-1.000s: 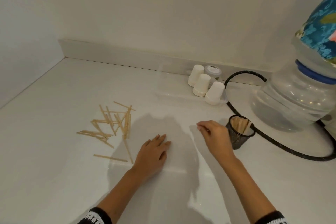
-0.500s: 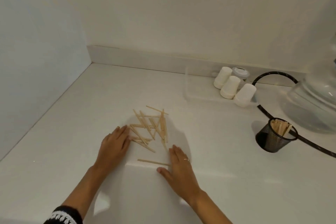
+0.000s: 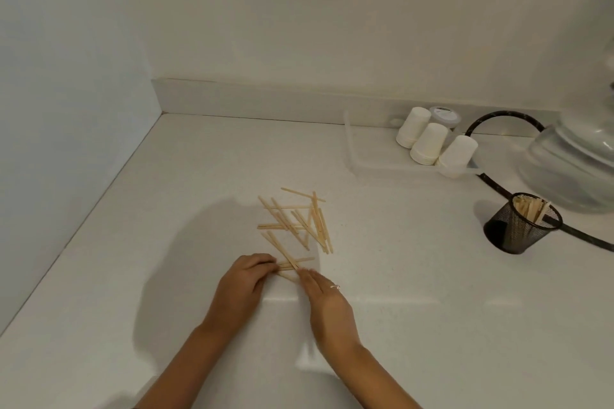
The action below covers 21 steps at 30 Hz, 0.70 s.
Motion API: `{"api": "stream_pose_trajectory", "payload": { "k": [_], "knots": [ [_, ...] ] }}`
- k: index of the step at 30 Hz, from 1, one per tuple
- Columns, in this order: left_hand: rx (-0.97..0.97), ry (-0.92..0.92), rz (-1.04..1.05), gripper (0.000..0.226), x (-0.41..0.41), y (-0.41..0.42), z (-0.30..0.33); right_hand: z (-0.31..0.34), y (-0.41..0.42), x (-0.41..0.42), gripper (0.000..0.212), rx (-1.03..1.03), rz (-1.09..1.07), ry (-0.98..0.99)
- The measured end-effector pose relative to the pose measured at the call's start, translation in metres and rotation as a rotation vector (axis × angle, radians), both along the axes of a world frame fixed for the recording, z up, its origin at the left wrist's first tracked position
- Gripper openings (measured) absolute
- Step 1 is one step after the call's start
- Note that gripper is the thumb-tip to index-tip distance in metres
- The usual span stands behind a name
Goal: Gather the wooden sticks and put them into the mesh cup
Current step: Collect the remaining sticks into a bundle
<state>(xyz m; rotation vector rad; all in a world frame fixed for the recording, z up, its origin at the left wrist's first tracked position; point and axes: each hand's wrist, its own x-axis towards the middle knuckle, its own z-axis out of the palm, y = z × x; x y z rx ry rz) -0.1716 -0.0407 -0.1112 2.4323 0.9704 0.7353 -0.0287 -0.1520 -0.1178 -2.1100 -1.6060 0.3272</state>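
Several pale wooden sticks (image 3: 299, 222) lie scattered in a loose pile on the white counter (image 3: 398, 276). A few more sticks (image 3: 292, 265) lie at the pile's near edge, pinched between my two hands. My left hand (image 3: 244, 285) has its fingers curled on their left ends. My right hand (image 3: 324, 295), with a ring on it, lies flat, its fingertips touching their right side. The black mesh cup (image 3: 521, 226) stands far to the right, upright, with several sticks inside.
Three upturned white paper cups (image 3: 432, 143) sit in a clear tray (image 3: 365, 163) at the back. A black hose (image 3: 498, 189) curves behind the mesh cup. A large clear water jug (image 3: 571, 163) stands at the right edge. A wall bounds the counter on the left.
Both hands have moved in toward each other at the pile's near edge. The left fingers have curled onto a few sticks and the right fingertips now press against them.
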Motion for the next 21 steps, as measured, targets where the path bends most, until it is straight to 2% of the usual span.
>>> {"api": "stream_pose_trajectory", "payload": {
  "k": [5,9,12,17,21],
  "knots": [
    [-0.018,-0.063,-0.012,0.026,-0.001,0.001,0.002,0.006,0.002,0.011,0.041,0.177,0.008,-0.050],
    [-0.015,-0.082,-0.080,0.027,0.001,-0.003,0.003,0.011,0.005,0.018,0.029,0.245,-0.102,0.000],
    [-0.041,-0.110,-0.086,0.028,0.004,-0.005,0.003,0.014,0.006,0.024,0.024,0.224,-0.221,-0.020],
    [-0.097,-0.159,-0.012,0.032,0.006,0.002,0.001,0.017,0.001,0.026,0.035,0.119,-0.352,-0.060],
    [-0.054,-0.016,-0.140,0.043,0.008,0.030,0.008,0.015,-0.011,0.030,0.032,0.101,-0.384,-0.019]
  ]
}}
